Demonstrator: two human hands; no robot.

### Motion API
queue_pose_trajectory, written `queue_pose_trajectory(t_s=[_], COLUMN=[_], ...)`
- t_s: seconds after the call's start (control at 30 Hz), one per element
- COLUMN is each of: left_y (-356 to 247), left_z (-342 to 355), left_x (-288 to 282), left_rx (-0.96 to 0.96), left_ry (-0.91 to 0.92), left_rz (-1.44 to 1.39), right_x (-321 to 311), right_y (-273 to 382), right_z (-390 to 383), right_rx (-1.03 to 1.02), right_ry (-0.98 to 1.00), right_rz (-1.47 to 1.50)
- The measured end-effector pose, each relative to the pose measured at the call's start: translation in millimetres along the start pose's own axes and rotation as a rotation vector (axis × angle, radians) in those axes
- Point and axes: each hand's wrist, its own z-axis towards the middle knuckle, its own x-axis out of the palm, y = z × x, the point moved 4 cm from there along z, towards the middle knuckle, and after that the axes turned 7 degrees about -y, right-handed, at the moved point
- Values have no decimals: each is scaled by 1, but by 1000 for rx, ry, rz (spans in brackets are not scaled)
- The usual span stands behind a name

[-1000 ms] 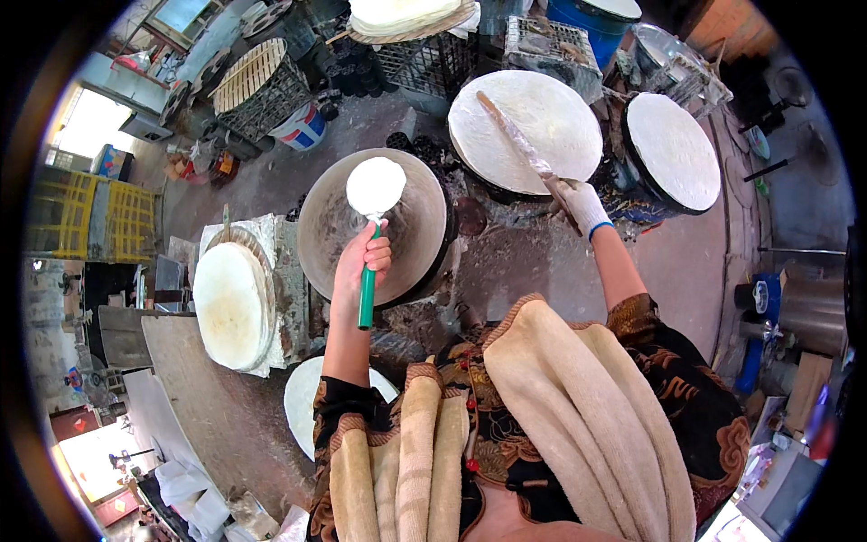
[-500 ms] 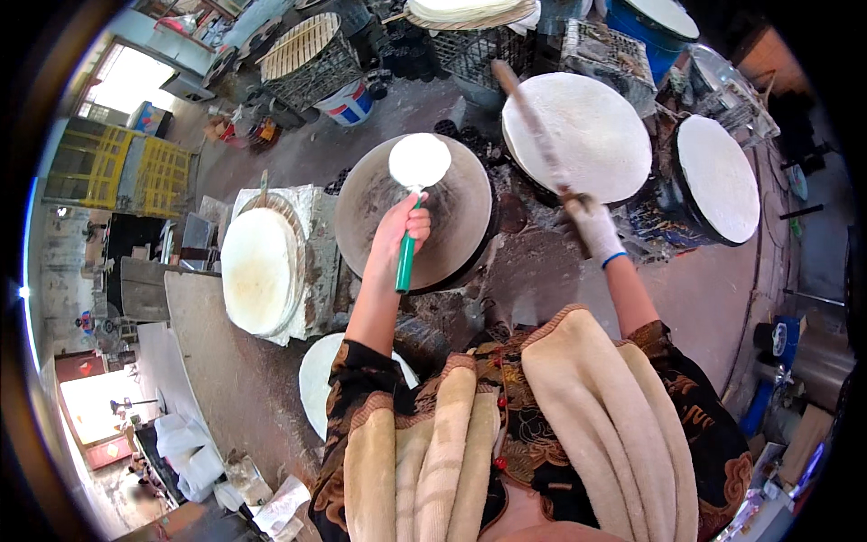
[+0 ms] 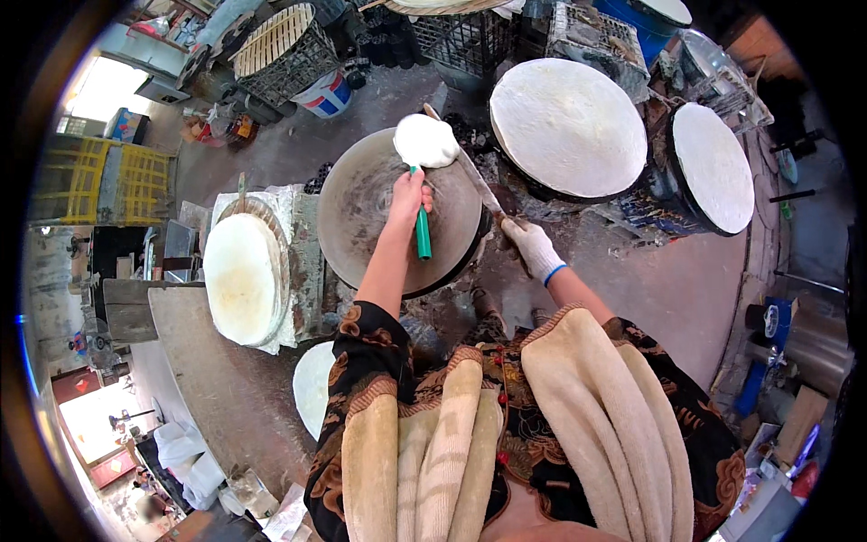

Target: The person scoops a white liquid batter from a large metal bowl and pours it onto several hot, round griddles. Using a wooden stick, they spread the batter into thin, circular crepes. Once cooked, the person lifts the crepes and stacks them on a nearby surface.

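My left hand (image 3: 408, 194) grips the green handle (image 3: 423, 226) of a ladle whose head is heaped with white batter (image 3: 424, 140), over a round, greyish griddle (image 3: 357, 199) with streaks on its surface. My right hand (image 3: 531, 248), in a white glove with a blue cuff, is shut on a long wooden spatula (image 3: 479, 185), which reaches diagonally up over the griddle's right side, its far end beside and partly behind the ladle. Up to the right, a large round sheet of white dough (image 3: 564, 126) covers another griddle; a second white round (image 3: 709, 167) sits on a drum farther right.
A stack of pale flatbreads (image 3: 244, 280) lies on a stand at left, and another white round (image 3: 312, 388) at lower left. Behind stand wire baskets (image 3: 461, 41), a slatted rack (image 3: 271, 41), a white bucket (image 3: 325, 95) and a blue drum (image 3: 623, 18). My feet (image 3: 488, 312) show below the griddle.
My right hand has drawn the spatula leftward, off the large dough round and over to the middle griddle beside the ladle. My left hand still holds the ladle, now slightly farther right over the griddle.
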Motion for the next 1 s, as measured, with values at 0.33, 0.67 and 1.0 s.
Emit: queue_pose_trajectory(t_s=[0.33, 0.67, 1.0], left_y=[-55, -58, -52], left_z=[-9, 4, -8], left_x=[-72, -98, -153], left_rx=[1128, 1067, 1002], left_ry=[-149, -281, -382], left_rz=[1128, 1383, 1263], right_x=[-19, 104, 68], right_y=[25, 61, 32], right_z=[-30, 10, -10], right_rx=[-230, -311, -337], right_ry=[-116, -35, -184], right_rz=[-372, -239, 56])
